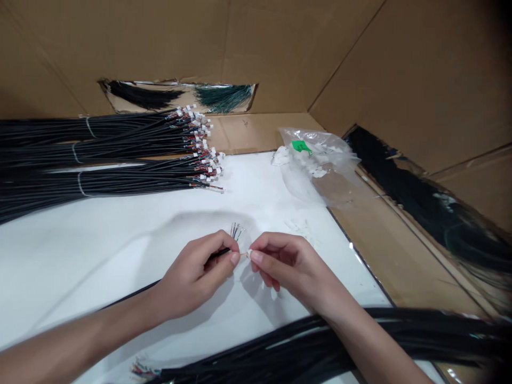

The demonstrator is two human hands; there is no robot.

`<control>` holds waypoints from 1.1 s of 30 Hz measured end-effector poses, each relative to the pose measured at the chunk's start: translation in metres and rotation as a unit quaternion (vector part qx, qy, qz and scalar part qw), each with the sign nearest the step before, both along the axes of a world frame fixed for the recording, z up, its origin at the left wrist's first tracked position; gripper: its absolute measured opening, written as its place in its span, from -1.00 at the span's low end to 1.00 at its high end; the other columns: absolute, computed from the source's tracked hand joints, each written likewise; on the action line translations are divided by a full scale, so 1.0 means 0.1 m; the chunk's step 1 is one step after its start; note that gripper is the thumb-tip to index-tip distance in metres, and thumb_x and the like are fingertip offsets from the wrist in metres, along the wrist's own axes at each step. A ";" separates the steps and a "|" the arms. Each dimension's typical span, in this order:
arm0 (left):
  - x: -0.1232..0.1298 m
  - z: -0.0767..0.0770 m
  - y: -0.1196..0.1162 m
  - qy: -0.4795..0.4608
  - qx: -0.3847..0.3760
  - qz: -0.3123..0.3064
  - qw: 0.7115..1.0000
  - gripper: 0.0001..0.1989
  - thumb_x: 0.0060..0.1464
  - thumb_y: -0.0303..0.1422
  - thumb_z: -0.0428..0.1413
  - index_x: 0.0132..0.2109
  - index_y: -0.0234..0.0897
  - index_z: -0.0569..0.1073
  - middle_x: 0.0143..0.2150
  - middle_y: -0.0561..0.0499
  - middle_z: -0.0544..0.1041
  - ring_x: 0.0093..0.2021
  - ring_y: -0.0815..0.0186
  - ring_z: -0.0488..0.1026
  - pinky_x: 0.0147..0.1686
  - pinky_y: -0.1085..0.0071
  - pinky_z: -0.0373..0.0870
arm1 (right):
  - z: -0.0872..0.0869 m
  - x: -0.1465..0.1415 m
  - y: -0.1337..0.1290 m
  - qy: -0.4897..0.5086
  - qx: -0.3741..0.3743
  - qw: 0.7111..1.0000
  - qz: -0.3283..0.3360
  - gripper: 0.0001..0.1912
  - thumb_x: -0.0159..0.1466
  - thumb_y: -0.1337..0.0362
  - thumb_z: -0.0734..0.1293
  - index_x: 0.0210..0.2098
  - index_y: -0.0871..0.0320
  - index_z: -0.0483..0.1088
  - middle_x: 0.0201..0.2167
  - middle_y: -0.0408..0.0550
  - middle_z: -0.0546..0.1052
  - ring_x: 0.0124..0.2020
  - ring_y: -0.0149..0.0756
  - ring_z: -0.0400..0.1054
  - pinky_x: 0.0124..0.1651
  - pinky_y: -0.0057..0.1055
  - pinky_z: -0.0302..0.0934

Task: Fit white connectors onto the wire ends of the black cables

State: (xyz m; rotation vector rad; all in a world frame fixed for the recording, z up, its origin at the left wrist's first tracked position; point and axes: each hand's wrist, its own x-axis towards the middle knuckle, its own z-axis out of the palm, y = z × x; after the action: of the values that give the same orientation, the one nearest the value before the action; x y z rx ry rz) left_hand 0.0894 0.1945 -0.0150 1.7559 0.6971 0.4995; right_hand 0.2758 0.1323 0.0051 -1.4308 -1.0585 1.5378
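Over the white tabletop my two hands almost meet at the fingertips. My left hand (204, 266) is closed on the end of a black cable (219, 253); thin coloured wires with small metal tips (237, 230) fan out above its fingers. One orange wire (243, 254) runs from the left thumb and finger across to the right hand. Pinched in my right hand (284, 261) is a small white connector housing (250, 253), mostly covered by thumb and forefinger. That wire reaches the housing; how deep it sits I cannot tell.
Bundled black cables with white connectors (204, 160) lie at the back left. A clear plastic bag (320, 160) with white pieces and a green label is at the back right. More black cables (256, 352) cross the front under my right forearm. Cardboard walls (272, 53) stand behind and right.
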 end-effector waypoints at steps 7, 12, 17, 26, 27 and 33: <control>0.00 -0.02 0.00 -0.010 0.001 -0.010 1.000 -0.81 0.28 -0.32 -0.03 -0.30 -0.27 0.35 -0.54 0.17 0.23 -0.53 0.46 0.12 -0.49 0.49 0.09 | 0.05 -0.02 0.01 -0.033 -0.002 0.998 0.053 -0.65 0.25 0.02 0.32 -0.35 0.22 0.42 -0.53 -0.15 0.38 -0.59 -0.50 0.21 -0.60 -0.56 0.08; 0.01 -0.01 0.01 -0.009 0.003 -0.011 1.000 -0.83 0.27 -0.35 -0.04 -0.31 -0.27 0.34 -0.53 0.16 0.23 -0.52 0.46 0.13 -0.49 0.50 0.09 | 0.03 -0.03 -0.01 -0.066 0.017 0.994 0.090 -0.60 0.31 0.00 0.23 -0.43 0.21 0.37 -0.57 -0.17 0.33 -0.58 -0.49 0.19 -0.57 -0.55 0.06; 0.00 0.00 0.00 -0.014 -0.006 -0.010 1.000 -0.82 0.26 -0.36 -0.04 -0.32 -0.28 0.32 -0.52 0.16 0.23 -0.52 0.46 0.12 -0.50 0.49 0.09 | 0.03 -0.03 -0.02 -0.089 0.021 0.992 0.087 -0.55 0.32 -0.04 0.20 -0.50 0.18 0.31 -0.62 -0.20 0.27 -0.59 -0.48 0.13 -0.56 -0.53 0.03; 0.00 0.01 0.00 -0.027 -0.015 -0.011 0.999 -0.84 0.27 -0.37 -0.04 -0.32 -0.27 0.31 -0.52 0.17 0.23 -0.53 0.48 0.11 -0.51 0.51 0.08 | 0.05 -0.02 0.00 -0.054 0.027 0.995 0.083 -0.54 0.31 -0.04 0.23 -0.53 0.18 0.30 -0.64 -0.21 0.25 -0.61 -0.49 0.11 -0.58 -0.53 -0.02; 0.00 0.01 0.00 -0.027 -0.015 -0.010 0.999 -0.84 0.27 -0.38 -0.04 -0.32 -0.27 0.31 -0.52 0.17 0.23 -0.53 0.48 0.11 -0.52 0.51 0.08 | 0.05 -0.02 -0.01 -0.055 0.028 0.995 0.083 -0.55 0.31 -0.04 0.23 -0.53 0.19 0.31 -0.63 -0.21 0.25 -0.60 -0.50 0.11 -0.57 -0.53 -0.01; 0.00 0.01 0.00 -0.039 -0.017 -0.012 0.999 -0.86 0.24 -0.41 -0.01 -0.33 -0.28 0.32 -0.54 0.19 0.20 -0.54 0.48 0.08 -0.54 0.52 0.04 | 0.04 -0.01 -0.01 -0.056 0.023 0.994 0.086 -0.55 0.31 -0.03 0.24 -0.52 0.20 0.32 -0.63 -0.20 0.27 -0.60 -0.49 0.11 -0.56 -0.52 0.01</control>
State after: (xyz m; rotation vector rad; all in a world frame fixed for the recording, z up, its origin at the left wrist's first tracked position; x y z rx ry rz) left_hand 0.0893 0.1946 -0.0142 1.7011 0.6263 0.5336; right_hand 0.2748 0.1309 0.0089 -1.4390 -1.3056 1.5564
